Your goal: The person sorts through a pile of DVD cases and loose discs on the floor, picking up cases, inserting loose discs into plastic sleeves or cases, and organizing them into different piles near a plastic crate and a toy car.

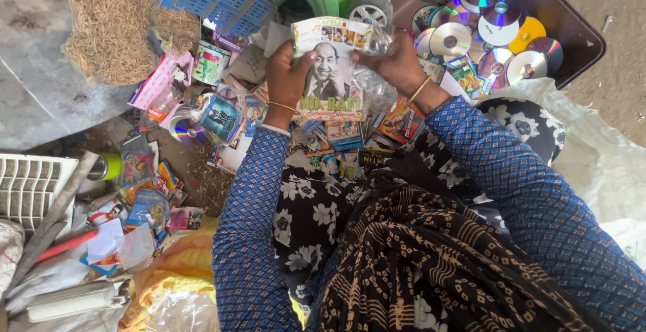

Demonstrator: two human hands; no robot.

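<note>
I hold a printed disc cover (pixel 330 69) up over the heap of cover cards (pixel 343 137) on the ground, my left hand (pixel 286 76) with its grip pinching the left edge, my right hand (pixel 397 63) pinching the right edge together with a crinkled clear sleeve (pixel 373 86). The cover looks light, thin and bendy, so I judge the edges the best hold. My fingertips behind the cover are hidden, and the tray of loose discs (pixel 484 22) beyond it is cut off at the top.

Bare dirt floor (pixel 626 83) in daylight. A straw heap (pixel 111 22) lies upper left beside a grey sheet (pixel 33 69); a white grille (pixel 30 184) sits at left.
</note>
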